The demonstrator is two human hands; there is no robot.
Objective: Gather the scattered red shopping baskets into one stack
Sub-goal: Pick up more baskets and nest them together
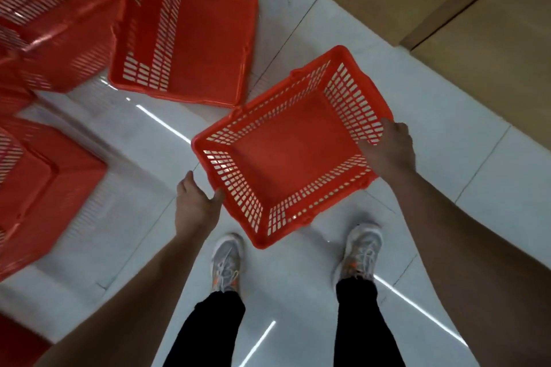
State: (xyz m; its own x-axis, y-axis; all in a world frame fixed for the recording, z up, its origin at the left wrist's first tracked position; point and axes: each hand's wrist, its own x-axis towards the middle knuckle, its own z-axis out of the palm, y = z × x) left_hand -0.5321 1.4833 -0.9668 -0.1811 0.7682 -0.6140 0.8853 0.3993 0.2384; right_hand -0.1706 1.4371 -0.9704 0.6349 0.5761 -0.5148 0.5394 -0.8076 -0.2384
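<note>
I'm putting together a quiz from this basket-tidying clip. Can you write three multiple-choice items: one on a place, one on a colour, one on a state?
1. Where is the held basket?
A. Nested in another basket
B. Between the left hand and right hand, above the floor
C. On the brown panels

2. What colour are the floor tiles?
A. White
B. Black
C. Green

3. What state is the held basket in?
A. Upside down
B. Full of goods
C. Open side up and empty

Answers:
1. B: each hand grips one end of its rim, and the tiles and the shoes show below it.
2. A: the glossy tiles are white with thin grout lines.
3. C: its bare red bottom shows through the open top.
</note>
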